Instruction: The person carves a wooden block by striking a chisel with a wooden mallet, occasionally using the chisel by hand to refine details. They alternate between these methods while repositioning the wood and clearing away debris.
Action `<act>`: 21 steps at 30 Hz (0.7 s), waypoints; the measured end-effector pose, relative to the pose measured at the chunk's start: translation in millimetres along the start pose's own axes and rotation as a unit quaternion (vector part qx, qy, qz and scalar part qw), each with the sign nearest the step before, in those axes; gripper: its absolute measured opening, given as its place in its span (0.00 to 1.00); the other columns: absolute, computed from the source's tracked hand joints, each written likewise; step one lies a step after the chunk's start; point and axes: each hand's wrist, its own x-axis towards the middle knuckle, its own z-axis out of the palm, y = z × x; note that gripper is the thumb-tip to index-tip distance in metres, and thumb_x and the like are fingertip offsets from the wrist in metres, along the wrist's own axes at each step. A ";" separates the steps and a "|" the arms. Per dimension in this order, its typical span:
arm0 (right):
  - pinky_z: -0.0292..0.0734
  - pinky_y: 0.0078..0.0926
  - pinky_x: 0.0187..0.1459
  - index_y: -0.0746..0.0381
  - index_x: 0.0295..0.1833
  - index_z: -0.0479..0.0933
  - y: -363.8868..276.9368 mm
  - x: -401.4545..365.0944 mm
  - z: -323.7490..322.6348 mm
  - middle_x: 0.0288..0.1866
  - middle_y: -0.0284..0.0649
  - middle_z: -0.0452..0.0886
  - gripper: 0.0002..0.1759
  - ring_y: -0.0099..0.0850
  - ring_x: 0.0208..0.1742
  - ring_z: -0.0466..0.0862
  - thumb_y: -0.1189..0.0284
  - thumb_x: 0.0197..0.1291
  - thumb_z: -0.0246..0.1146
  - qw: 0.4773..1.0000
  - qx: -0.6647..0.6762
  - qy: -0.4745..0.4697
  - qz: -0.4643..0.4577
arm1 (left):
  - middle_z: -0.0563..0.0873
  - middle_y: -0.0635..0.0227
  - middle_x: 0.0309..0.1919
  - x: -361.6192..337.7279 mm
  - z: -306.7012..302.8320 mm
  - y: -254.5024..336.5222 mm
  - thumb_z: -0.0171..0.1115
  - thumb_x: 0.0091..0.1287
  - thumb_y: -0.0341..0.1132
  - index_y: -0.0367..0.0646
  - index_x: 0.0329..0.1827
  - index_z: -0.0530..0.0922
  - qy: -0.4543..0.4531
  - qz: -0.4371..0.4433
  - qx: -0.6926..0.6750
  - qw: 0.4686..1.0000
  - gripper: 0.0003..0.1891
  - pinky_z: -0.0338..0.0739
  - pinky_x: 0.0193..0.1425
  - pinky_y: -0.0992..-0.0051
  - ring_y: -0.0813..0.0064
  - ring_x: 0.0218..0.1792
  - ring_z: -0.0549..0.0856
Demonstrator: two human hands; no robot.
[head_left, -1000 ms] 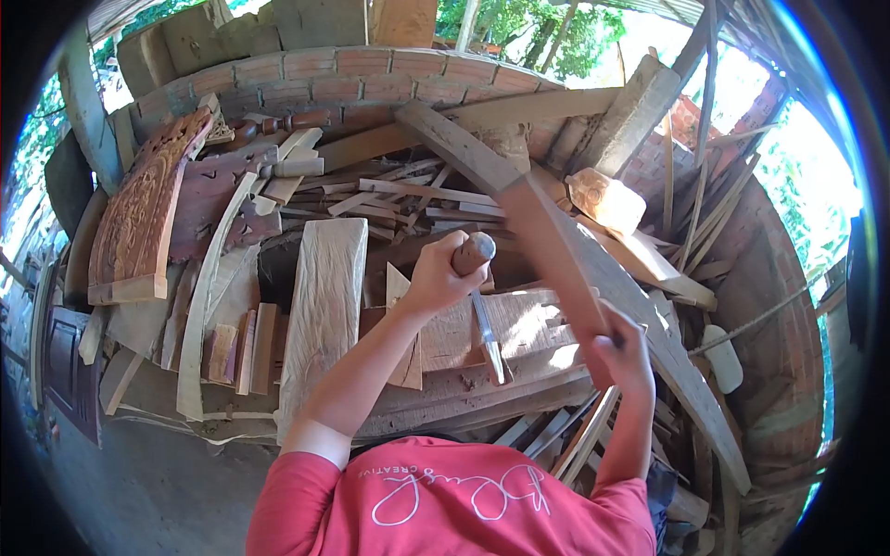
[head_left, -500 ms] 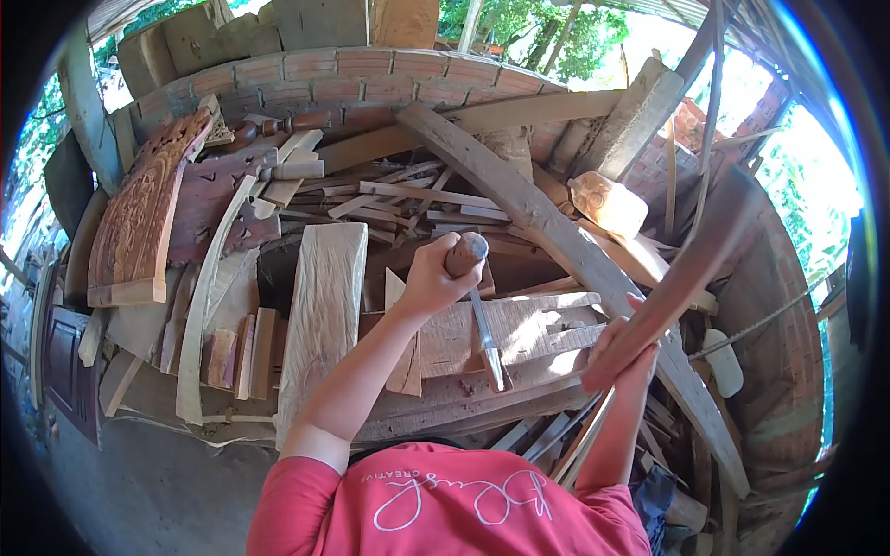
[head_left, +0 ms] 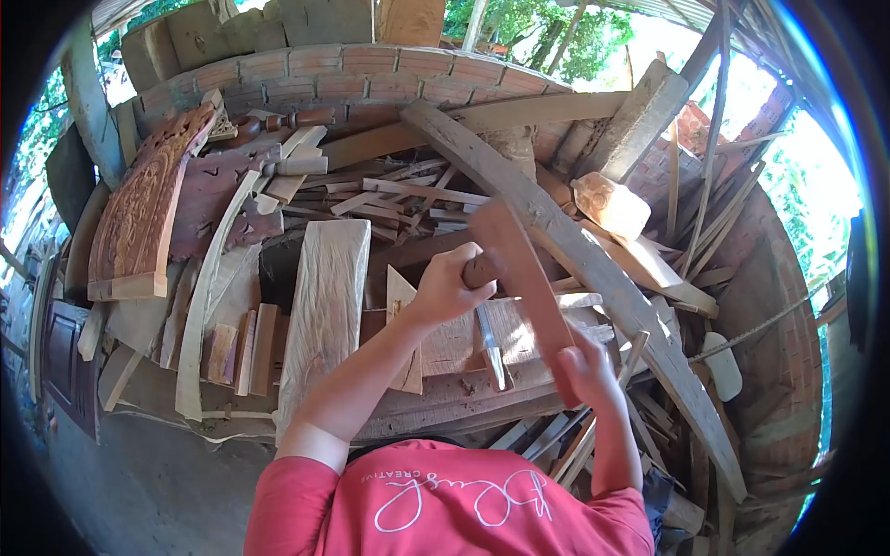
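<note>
My left hand (head_left: 447,285) is wrapped round the handle of a chisel (head_left: 492,350), whose metal blade slants down to a wooden board (head_left: 449,343). In my right hand (head_left: 593,372) is a flat, reddish-brown wooden mallet (head_left: 530,287). Its far end lies over the top of the chisel handle, at or very near it; the exact contact is hard to see. The mallet hides part of the blade and of the board behind it. A pale, pointed wood piece (head_left: 400,320) stands just left of the chisel.
A thick plank (head_left: 324,315) stands left of my left forearm. A long beam (head_left: 593,255) crosses diagonally on the right. Carved panels (head_left: 139,218) lean at the left, and scrap sticks (head_left: 399,190) lie piled behind, before a low brick wall (head_left: 371,63).
The mallet has swung from raised at the upper right down and left to the chisel handle. My left hand and the chisel have stayed nearly in place.
</note>
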 end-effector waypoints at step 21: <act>0.73 0.29 0.44 0.68 0.59 0.65 46.4 -1.1 -12.2 0.33 0.42 0.78 0.33 0.36 0.41 0.79 0.50 0.61 0.46 0.838 0.525 0.096 -0.113 | 0.74 0.64 0.19 1.0 2.9 3.3 0.64 0.46 0.28 0.38 0.26 0.71 -0.005 -0.004 0.012 1.000 0.09 0.68 0.28 0.76 0.77 0.21 0.71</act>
